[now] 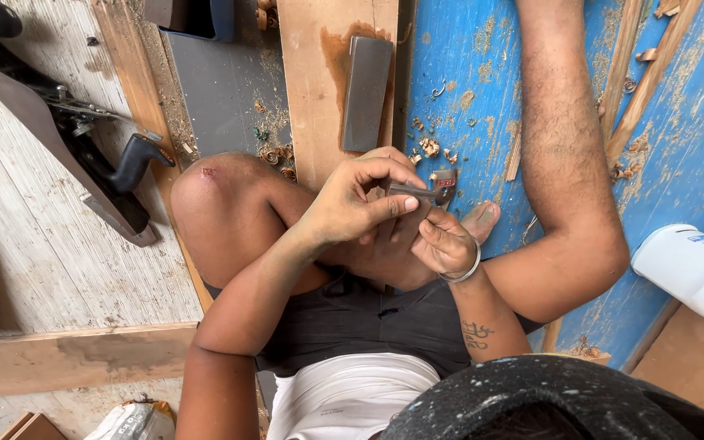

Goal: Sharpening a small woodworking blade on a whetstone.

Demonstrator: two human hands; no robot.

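I sit on the floor with my knees bent. My left hand [356, 200] pinches a small dark metal blade [421, 192] between thumb and fingers. My right hand [443, 243], with a metal bangle on the wrist, grips the same piece from below, near its small metal end part [445, 186]. Both hands meet above my lap. A grey sharpening stone [366, 91] lies on a wooden plank [311, 98] just beyond my hands.
A long hand plane [83, 138] with black handles lies at the left on a pale board. Wood shavings [429, 147] are scattered over the blue painted board [466, 81]. A white plastic bottle [690, 273] with a blue cap lies at the right.
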